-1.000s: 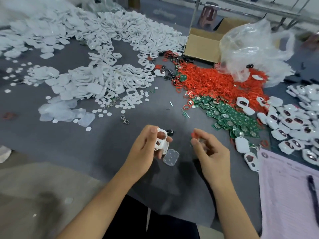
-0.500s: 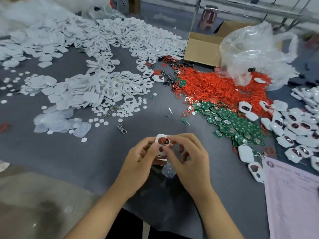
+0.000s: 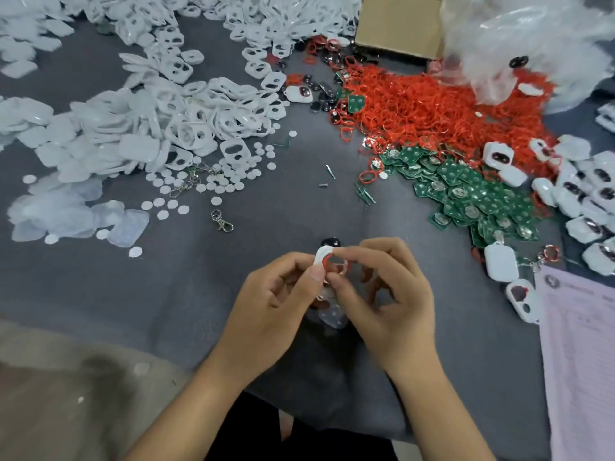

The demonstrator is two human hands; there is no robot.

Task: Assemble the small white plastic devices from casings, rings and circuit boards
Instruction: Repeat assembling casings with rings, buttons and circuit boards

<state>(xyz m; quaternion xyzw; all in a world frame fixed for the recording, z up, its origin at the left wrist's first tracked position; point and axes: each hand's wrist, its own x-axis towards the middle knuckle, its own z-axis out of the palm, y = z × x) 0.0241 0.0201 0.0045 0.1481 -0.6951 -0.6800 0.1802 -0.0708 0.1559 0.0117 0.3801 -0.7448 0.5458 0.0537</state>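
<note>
— Near the front edge of the worktop (image 3: 266, 294), what are the hands doing?

— Both meet over one white casing (image 3: 322, 255). The left hand (image 3: 266, 311) pinches it from the side, thumb against its edge, probably to keep the opening facing up. The right hand (image 3: 382, 294) pinches a red ring (image 3: 332, 261) at that opening, fingers curled over it; it looks like the ring is being seated, though whether it sits fully in cannot be told.

— And the supplies?

— Within reach, likely sorted by kind: white casings (image 3: 186, 128) heaped to the left, red rings (image 3: 432, 108) piled ahead to the right, green circuit boards (image 3: 472, 194) just below them, finished white devices (image 3: 585, 201) along the right edge.

— The surroundings?

— A grey cloth covers the worktop. A cardboard box (image 3: 396, 24) and a clear plastic bag (image 3: 519, 38) stand at the back, a printed pink sheet (image 3: 579, 361) lies at the right, and a metal clasp (image 3: 222, 221) sits loose on the cloth.
</note>
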